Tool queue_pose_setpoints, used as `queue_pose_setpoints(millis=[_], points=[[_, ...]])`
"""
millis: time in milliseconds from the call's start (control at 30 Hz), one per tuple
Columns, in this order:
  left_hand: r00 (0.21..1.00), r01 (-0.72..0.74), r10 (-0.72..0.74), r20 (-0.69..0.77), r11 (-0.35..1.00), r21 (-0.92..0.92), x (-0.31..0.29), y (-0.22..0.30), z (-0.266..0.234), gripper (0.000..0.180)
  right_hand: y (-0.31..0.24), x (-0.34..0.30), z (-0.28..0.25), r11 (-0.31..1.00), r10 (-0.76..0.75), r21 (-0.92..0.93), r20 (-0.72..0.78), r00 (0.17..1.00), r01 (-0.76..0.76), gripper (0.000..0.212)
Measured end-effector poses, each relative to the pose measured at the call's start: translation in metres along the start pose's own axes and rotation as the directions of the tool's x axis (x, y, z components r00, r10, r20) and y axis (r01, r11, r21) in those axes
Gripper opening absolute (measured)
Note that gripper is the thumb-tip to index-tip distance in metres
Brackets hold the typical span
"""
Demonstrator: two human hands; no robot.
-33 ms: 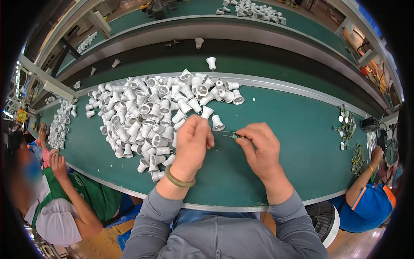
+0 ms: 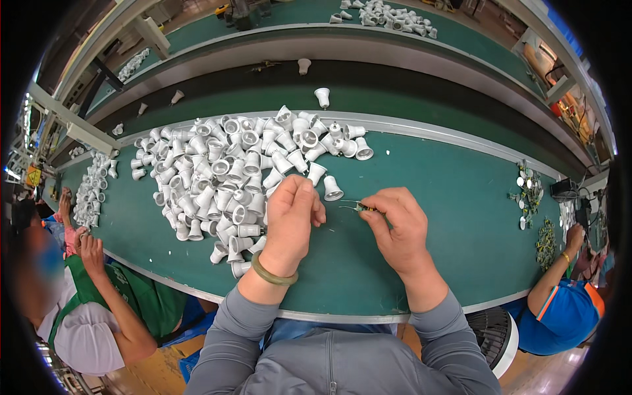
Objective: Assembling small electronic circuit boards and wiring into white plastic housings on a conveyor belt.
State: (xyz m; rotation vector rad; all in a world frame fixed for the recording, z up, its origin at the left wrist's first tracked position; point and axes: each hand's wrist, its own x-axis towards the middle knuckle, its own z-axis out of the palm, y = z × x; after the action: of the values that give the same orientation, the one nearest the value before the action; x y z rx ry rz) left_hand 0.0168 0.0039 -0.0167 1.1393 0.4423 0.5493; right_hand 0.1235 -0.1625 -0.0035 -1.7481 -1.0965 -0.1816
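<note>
Over the green work table, my right hand pinches a small circuit board between thumb and fingertips. Two thin wire leads stick out from the board toward my left hand. That hand is closed, its fingers curled in, and whatever it may hold is hidden. A green bangle circles its wrist. Just beyond the gap between my hands stands a white bulb housing, cup-shaped with a flared rim. To the left lies a big heap of similar white housings, some upright and some on their sides.
A dark conveyor belt behind the table's metal edge carries a few housings. Small boards and white discs lie at the far right, near a second board pile. Co-workers sit left and right. A black-and-white fan stands below the edge.
</note>
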Motion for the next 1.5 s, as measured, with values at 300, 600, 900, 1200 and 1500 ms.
queue_pose_setpoints(millis=[300,600,900,1200,1500], points=[[0.925,0.162,-0.207,0.317,0.973,0.164,-0.011,0.003,0.012,0.022,-0.007,0.003,0.000,0.997,-0.078,0.034,0.050,0.996,0.076,0.026],[0.971,-0.218,0.188,0.148,0.949,0.226,0.001,0.021,-0.009,0.024,0.005,0.010,-0.018,0.997,-0.047,0.056,0.012,0.999,0.047,0.025],[0.730,-0.637,0.293,0.617,-0.033,0.770,0.004,0.014,0.005,0.028,0.001,0.010,-0.024,1.000,0.004,0.016,-0.063,0.998,-0.003,0.031],[0.822,-0.538,0.313,0.476,0.153,0.829,0.005,0.000,0.009,0.036,-0.016,0.013,-0.028,1.000,0.000,0.010,0.000,1.000,0.000,0.028],[0.786,-0.577,0.471,0.399,0.332,0.746,-0.008,0.005,0.015,0.053,-0.015,0.011,-0.030,0.990,-0.134,0.028,-0.050,0.990,0.136,0.022]])
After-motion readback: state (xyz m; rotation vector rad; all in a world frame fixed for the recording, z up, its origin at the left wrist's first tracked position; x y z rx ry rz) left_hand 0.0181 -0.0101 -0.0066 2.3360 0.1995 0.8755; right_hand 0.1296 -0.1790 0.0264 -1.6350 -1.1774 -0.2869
